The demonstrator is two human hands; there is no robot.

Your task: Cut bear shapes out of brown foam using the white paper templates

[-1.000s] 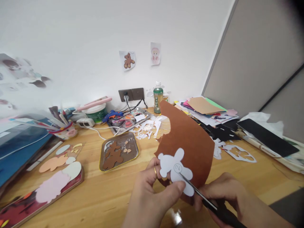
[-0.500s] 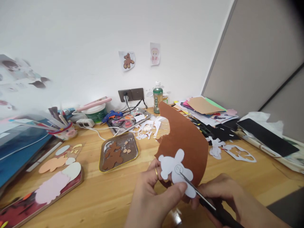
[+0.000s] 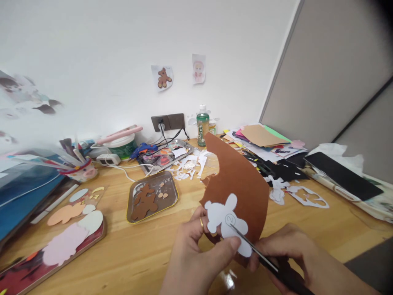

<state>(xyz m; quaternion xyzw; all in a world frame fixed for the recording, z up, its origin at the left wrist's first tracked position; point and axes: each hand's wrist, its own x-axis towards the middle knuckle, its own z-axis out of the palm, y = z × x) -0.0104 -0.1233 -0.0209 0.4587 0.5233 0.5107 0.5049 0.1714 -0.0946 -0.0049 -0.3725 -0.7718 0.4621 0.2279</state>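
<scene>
My left hand point(image 3: 199, 254) pinches a brown felt sheet point(image 3: 242, 180) together with a white paper template point(image 3: 225, 221) marked with a circled number, thumb on the template's lower edge. My right hand point(image 3: 294, 254) grips black-handled scissors point(image 3: 270, 264). Their blades reach up across the template toward its middle. The brown sheet curls upward above the wooden table point(image 3: 147, 250).
A small metal tray point(image 3: 153, 196) with brown cut-outs lies left of centre. Pink and white foam shapes point(image 3: 70, 229) lie on a board at the left. Paper scraps, a glue gun point(image 3: 143, 148), a green bottle point(image 3: 202, 126), stacked coloured sheets point(image 3: 264, 137) and a black tablet point(image 3: 340, 174) crowd the back and right.
The brown sheet has swung slightly left and bent more between my hands. The scissors have shifted a little along the template. My view has drifted slightly.
</scene>
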